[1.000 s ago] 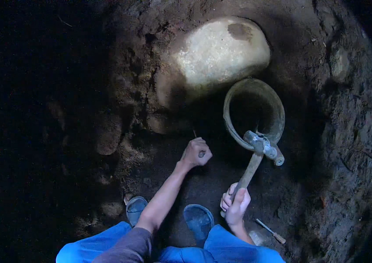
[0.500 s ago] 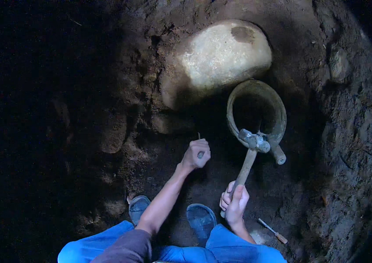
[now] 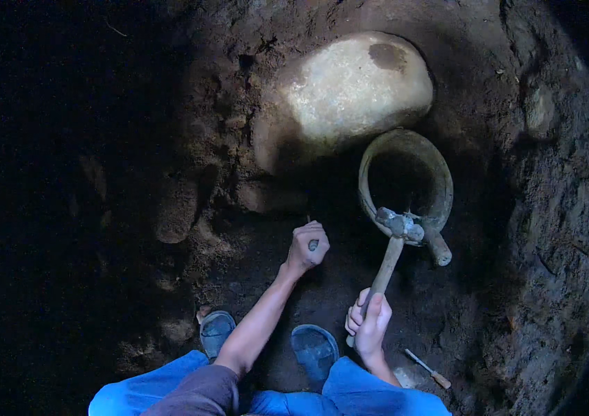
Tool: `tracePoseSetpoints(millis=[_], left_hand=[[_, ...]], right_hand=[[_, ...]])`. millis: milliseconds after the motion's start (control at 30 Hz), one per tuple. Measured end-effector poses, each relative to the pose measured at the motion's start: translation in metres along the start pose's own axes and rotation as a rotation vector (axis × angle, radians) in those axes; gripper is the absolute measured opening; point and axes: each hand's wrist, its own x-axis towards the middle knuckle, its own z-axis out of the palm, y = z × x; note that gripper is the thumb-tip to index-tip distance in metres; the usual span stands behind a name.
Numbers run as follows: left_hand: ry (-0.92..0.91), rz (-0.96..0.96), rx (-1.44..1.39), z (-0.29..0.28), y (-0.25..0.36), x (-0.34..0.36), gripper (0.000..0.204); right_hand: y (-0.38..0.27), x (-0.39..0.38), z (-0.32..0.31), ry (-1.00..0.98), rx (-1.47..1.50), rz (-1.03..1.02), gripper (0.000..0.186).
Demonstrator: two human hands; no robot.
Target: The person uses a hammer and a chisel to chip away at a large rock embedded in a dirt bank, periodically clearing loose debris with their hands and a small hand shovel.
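Observation:
My left hand [image 3: 302,255] is closed in a fist around a chisel-like tool [image 3: 314,245]. Its round grey butt shows at the fist, a thin tip pokes out beyond the knuckles, and the rest is hidden. My right hand [image 3: 370,322] grips the lower part of the wooden handle of a hammer [image 3: 389,263]. The hammer's blocky, pale-smeared head, pointing away from me, overlaps the near rim of a round, hollow, dirt-coloured vessel or hoop [image 3: 445,182] in the picture. A short stub with a round end juts from that rim, right of the hammer head.
A big pale boulder [image 3: 360,87] with a dark patch sits in the soil beyond the hoop. A screwdriver-like tool with a wooden handle [image 3: 440,379] lies on the dirt by my right knee. A rough earth wall [image 3: 558,229] rises at right; the left side is dark.
Both hands have shifted very slightly left in the picture, still holding their tools. The boulder and the hoop have hardly moved.

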Motion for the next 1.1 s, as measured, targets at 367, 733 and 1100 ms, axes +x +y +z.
tracePoseSetpoints(millis=[367,733,1100], left_hand=[[0.011,-0.367,0.111,0.017,-0.004,0.059,0.034],[-0.123,-0.335,-0.020,0.018,-0.003,0.052,0.027],[-0.066,-0.241,-0.050,0.024,-0.016,0.045,0.023]], right_hand=[[-0.015,0.015,0.001,0.020,-0.143,0.082,0.033],[-0.002,0.048,-0.007,0.043,-0.841,-0.237,0.032],[0.003,0.047,-0.005,0.054,-0.844,-0.202,0.022]])
